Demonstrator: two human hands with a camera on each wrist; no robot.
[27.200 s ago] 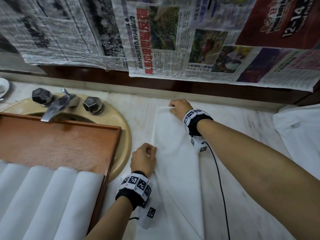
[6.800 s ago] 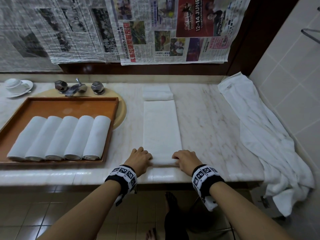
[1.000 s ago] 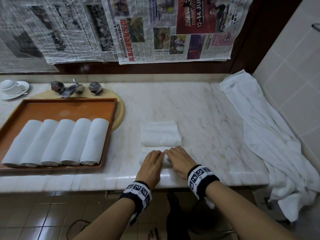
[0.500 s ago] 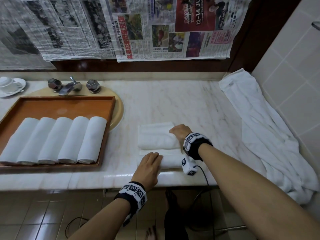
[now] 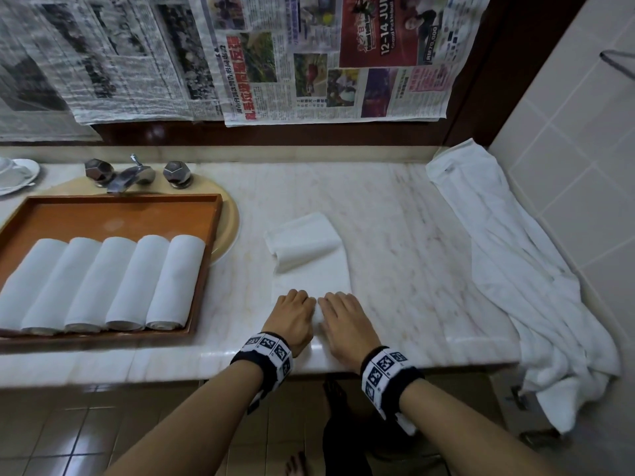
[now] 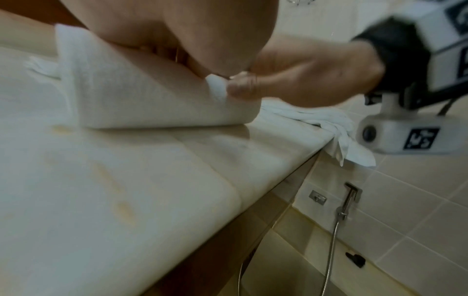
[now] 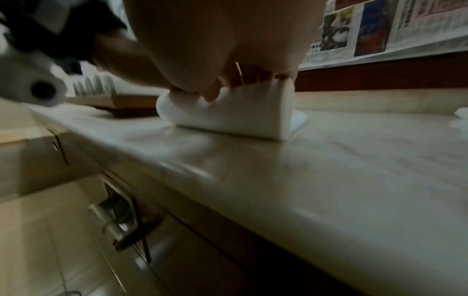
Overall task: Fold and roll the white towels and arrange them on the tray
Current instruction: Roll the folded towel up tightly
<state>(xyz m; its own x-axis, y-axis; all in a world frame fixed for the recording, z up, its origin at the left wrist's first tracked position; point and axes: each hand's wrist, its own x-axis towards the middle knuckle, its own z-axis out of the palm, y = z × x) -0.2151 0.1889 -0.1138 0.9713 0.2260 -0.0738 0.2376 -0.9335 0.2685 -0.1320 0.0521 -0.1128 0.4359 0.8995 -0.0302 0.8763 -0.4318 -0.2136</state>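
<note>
Left hand point(image 5: 292, 321), right hand point(image 5: 343, 324): fingers curled over towel point(image 5: 311, 269) roll at desk point(image 5: 412, 235) edge. Advice: roll tight, even pressure, edges aligned, toward far fold.

Right hand point(image 5: 345, 321) rejoined left hand point(image 5: 292, 319) on the towel point(image 5: 311, 266) roll.

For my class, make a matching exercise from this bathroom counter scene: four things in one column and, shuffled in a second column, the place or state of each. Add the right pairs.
Things
1. rolled towels
2. half-rolled towel
3. loose towel
4. cup and saucer

Places or states
A. draped over the counter's right end
B. far left of the counter, behind the tray
C. under both hands at the counter's front edge
D. side by side in the wooden tray

Pairs: 1-D, 2-C, 3-A, 4-B
</note>
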